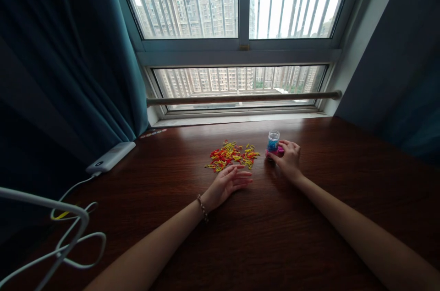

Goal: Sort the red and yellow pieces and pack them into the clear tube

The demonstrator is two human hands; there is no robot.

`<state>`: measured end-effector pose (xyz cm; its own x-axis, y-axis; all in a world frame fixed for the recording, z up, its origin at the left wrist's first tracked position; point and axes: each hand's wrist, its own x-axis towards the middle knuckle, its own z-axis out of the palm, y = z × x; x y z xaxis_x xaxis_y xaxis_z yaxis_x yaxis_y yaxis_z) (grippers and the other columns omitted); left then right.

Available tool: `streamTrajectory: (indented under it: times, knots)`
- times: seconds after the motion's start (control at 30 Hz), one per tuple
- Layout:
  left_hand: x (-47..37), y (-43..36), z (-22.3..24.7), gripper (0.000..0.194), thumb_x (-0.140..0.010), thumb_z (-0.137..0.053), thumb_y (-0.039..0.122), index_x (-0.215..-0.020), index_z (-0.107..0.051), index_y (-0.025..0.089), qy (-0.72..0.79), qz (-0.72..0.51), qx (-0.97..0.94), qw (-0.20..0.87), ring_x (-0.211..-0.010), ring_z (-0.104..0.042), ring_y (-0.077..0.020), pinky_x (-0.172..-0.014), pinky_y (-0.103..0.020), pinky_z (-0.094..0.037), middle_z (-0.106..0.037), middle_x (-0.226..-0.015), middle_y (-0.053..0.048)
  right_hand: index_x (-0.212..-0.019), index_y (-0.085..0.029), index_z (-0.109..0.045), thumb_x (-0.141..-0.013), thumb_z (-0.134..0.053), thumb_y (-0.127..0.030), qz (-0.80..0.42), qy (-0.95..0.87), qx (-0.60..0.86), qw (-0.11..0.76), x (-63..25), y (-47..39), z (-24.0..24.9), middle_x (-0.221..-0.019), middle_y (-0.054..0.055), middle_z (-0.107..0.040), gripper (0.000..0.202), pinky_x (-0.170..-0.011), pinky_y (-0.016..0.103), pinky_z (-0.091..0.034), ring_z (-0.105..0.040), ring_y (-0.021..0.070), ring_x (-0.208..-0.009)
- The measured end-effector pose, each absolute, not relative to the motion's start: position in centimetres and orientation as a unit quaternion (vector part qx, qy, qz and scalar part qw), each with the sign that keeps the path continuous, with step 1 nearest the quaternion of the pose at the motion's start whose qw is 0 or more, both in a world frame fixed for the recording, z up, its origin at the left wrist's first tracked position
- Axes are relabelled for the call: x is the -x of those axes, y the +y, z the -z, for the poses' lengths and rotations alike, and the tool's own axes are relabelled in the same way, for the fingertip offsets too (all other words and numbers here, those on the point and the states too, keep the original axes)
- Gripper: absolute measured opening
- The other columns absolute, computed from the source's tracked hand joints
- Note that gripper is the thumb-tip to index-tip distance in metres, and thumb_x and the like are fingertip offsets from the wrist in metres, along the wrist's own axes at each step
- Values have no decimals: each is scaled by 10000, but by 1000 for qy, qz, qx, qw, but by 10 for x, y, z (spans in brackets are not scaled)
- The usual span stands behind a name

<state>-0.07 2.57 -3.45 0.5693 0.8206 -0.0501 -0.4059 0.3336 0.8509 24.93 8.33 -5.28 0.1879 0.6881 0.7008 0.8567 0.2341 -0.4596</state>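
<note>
The right hand (288,159) grips a small clear jar (273,143) on the desk (240,245); the left hand (227,184), loosely open, is at the near edge of red-and-yellow pieces (227,153).

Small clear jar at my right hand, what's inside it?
Blue bits show through the small clear jar. Something pink shows near its base, but whether it's inside I can't tell; your right hand covers part of the base.

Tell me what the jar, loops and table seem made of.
Jar: clear, shiny plastic, perhaps glass; blue shows through.
Loops: probably rubber or plastic, given their bright red and yellow; too small to be sure.
Table: polished wood or veneer; dark grain and sheen show.
</note>
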Motion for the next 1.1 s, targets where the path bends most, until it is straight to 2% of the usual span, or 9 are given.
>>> streamTrajectory:
  times: [0.2,0.4,0.5,0.6,0.7,0.8,0.9,1.1]
  knots:
    - [1,25,36,299,-822,-510,314,-1057,-500,129,250,-406,-441,760,-911,-620,-240,-887,-417,-410,-636,-1008,-153,-942,-163,-607,-673,-622,-477,108,-621,626,459,-257,90,62,-1041,118,-564,414,-866,430,-282,-373,290,-996]
    - [-2,23,36,302,-773,-571,341,-975,-562,116,267,-408,-488,723,-850,-629,-230,-830,-399,-446,-660,-918,-139,-1041,-145,-505,-718,-571,-491,113,-623,609,477,-256,90,65,-1066,151,-519,478,-889,478,-273,-375,303,-1021]
    - [2,28,34,260,-758,-575,358,-838,-599,111,323,-461,-546,620,-730,-625,-195,-736,-346,-477,-664,-781,-95,-1160,-140,-384,-725,-563,-480,121,-605,595,515,-251,83,60,-1148,168,-441,580,-904,505,-262,-357,315,-1073]
    - [14,41,33,226,-761,-557,355,-756,-602,134,399,-536,-600,440,-578,-556,-129,-595,-258,-449,-605,-628,-23,-1226,-135,-296,-762,-541,-400,137,-604,561,549,-240,70,50,-1217,187,-358,588,-920,524,-256,-334,324,-1133]
    - [34,59,31,221,-773,-520,360,-767,-599,154,463,-580,-600,298,-524,-496,-103,-533,-223,-406,-539,-572,17,-1180,-168,-383,-793,-507,-269,113,-707,479,507,-226,55,43,-1176,151,-414,420,-932,493,-295,-372,295,-1114]
    - [55,74,32,229,-775,-495,362,-774,-594,156,495,-583,-601,231,-544,-501,-106,-535,-218,-403,-537,-589,16,-1104,-200,-481,-803,-481,-196,40,-831,377,407,-213,44,42,-1098,109,-499,301,-912,447,-367,-429,260,-1058]
    - [71,83,34,232,-768,-485,355,-783,-600,154,527,-561,-608,196,-583,-526,-116,-565,-225,-413,-565,-621,2,-1036,-200,-535,-810,-480,-179,-12,-881,330,338,-208,43,45,-1060,92,-537,234,-906,429,-397,-449,244,-1048]
    - [76,87,45,163,-704,-552,284,-754,-627,147,550,-501,-634,209,-621,-573,-147,-577,-247,-434,-630,-680,-34,-939,-180,-569,-794,-500,-152,-45,-873,358,328,-197,56,51,-984,94,-565,163,-847,413,-436,-491,236,-981]
